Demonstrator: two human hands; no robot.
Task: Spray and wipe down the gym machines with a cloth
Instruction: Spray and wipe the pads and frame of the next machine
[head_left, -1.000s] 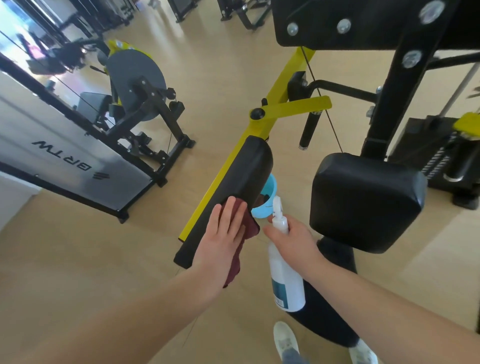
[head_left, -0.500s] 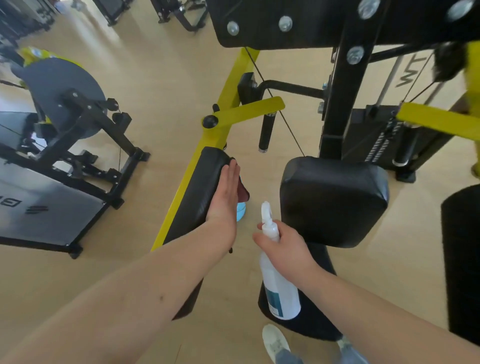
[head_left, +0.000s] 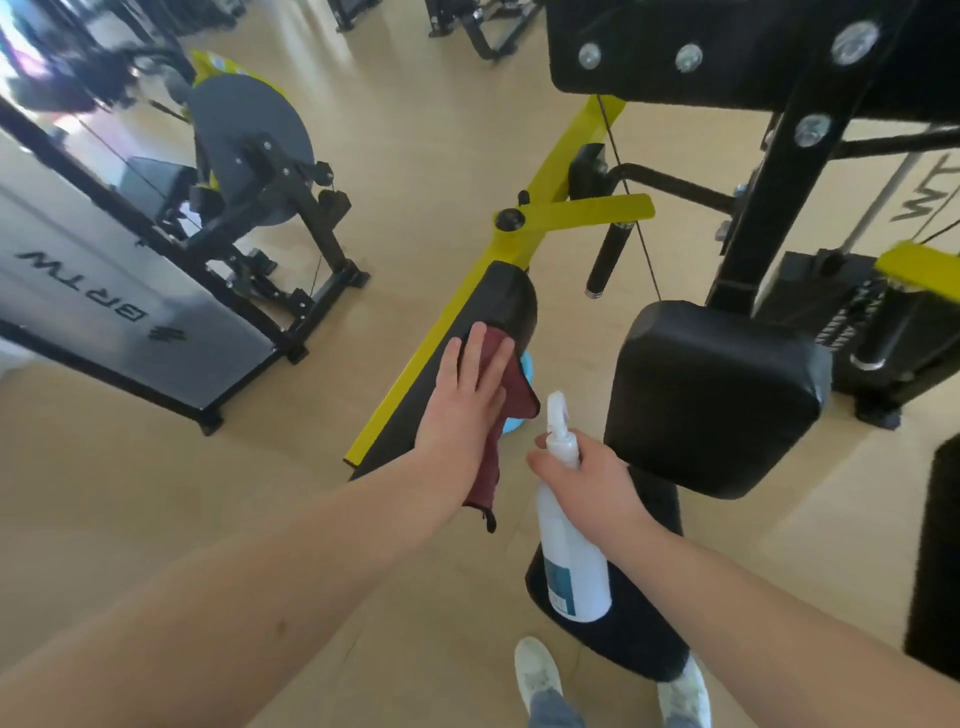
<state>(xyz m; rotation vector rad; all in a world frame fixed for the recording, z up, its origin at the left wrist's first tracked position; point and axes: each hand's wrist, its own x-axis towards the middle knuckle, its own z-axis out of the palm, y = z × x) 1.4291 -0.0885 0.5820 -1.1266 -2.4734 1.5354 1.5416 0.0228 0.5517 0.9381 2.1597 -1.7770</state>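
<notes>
Landmark: the long black arm pad (head_left: 506, 306), fixed along a yellow bar (head_left: 550, 176).
Cloth: a maroon cloth (head_left: 517, 389) lies on the arm pad's upper half; one end hangs off its right edge.
Left hand: the left hand (head_left: 465, 410) presses the cloth flat on the pad, fingers (head_left: 472, 358) straight and slightly spread.
Right hand: the right hand (head_left: 587, 483), just right of the arm pad, has its fingers curled round the neck of a white spray bottle (head_left: 571, 566), nozzle up.
Edges: a square black pad (head_left: 717, 395) stands right of the arm pad, with a narrow gap between them.
Open room: bare wood floor (head_left: 415, 130) stretches left of and beyond the arm pad.
Writing: a grey panel (head_left: 104, 306) well left of the arm pad reads "BRTW", upside down; the bottle's teal label is unreadable.
</notes>
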